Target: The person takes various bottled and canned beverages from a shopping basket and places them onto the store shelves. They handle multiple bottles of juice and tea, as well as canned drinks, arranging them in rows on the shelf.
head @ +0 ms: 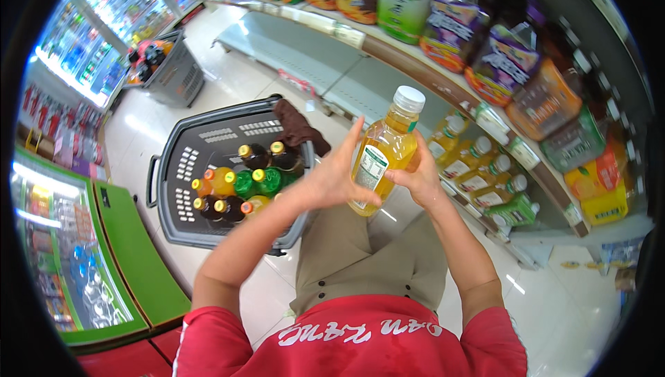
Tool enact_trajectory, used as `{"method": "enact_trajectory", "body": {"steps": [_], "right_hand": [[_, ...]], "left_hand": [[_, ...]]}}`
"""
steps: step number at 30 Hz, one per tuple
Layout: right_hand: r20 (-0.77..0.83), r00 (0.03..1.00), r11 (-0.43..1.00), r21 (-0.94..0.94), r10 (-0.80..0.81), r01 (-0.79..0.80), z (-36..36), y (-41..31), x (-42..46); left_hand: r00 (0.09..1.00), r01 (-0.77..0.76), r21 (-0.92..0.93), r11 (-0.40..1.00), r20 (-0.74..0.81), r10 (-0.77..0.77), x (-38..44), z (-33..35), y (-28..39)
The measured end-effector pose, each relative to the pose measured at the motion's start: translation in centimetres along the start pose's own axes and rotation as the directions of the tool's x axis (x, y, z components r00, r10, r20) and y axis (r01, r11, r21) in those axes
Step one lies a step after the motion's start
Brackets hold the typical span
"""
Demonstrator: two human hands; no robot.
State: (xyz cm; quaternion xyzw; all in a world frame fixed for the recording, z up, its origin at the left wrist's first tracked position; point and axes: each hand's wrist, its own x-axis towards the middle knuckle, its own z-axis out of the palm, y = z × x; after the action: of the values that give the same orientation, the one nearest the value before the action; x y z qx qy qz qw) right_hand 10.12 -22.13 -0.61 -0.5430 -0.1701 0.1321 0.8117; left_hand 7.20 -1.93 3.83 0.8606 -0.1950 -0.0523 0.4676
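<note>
A large clear plastic bottle of yellow drink (pixel 387 151) with a white cap is tilted in front of me. My right hand (pixel 418 171) grips its right side, the thumb lying across the label. My left hand (pixel 340 177) is at the bottle's left side with thumb and fingers spread; whether it touches the bottle is unclear. Below and left of the bottle, a grey plastic shopping basket (pixel 174 231) stands on the floor with several capped drink bottles in it, dark, green and orange. A dark brown cloth (pixel 298 127) hangs over its right rim.
Shelving on the right holds drink bottles along its upper shelf (pixel 384 52), with similar yellow bottles (pixel 475 171) lower down. Another grey basket (pixel 174 78) with bottles stands farther off. A green-framed display cooler (pixel 124 252) is at the left, and glass-door fridges (pixel 98 23) are behind.
</note>
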Motion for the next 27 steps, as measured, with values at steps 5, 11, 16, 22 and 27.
{"method": "enact_trajectory", "body": {"steps": [5, 11, 16, 22, 27], "right_hand": [[-0.149, 0.988, 0.996, -0.072, 0.035, -0.046, -3.5, -1.1, -4.5], [0.034, 0.975, 0.972, 0.073, 0.220, -0.222, -10.0, -3.7, -9.4], [0.037, 0.975, 0.874, 0.438, 0.217, -0.212, -11.9, -3.9, -11.7], [-0.239, 0.890, 0.921, 0.099, 0.389, -0.376, -12.0, -6.3, -12.3], [-0.617, 0.764, 0.851, -0.284, 0.191, -0.442, -10.6, -7.1, -10.7]], "left_hand": [[0.975, 0.213, -0.203, 0.956, -0.026, -0.223, 0.2, 11.1, -1.2], [0.796, 0.582, -0.759, 0.291, 0.605, -0.011, -0.3, 12.2, -2.2], [0.532, 0.809, -0.575, 0.123, 0.805, 0.261, 0.2, 14.6, -5.9], [0.350, 0.903, -0.423, 0.080, 0.830, 0.435, 1.7, 17.6, -7.5], [0.663, 0.744, -0.643, 0.181, 0.745, -0.075, 4.8, 19.5, -10.2]]}}
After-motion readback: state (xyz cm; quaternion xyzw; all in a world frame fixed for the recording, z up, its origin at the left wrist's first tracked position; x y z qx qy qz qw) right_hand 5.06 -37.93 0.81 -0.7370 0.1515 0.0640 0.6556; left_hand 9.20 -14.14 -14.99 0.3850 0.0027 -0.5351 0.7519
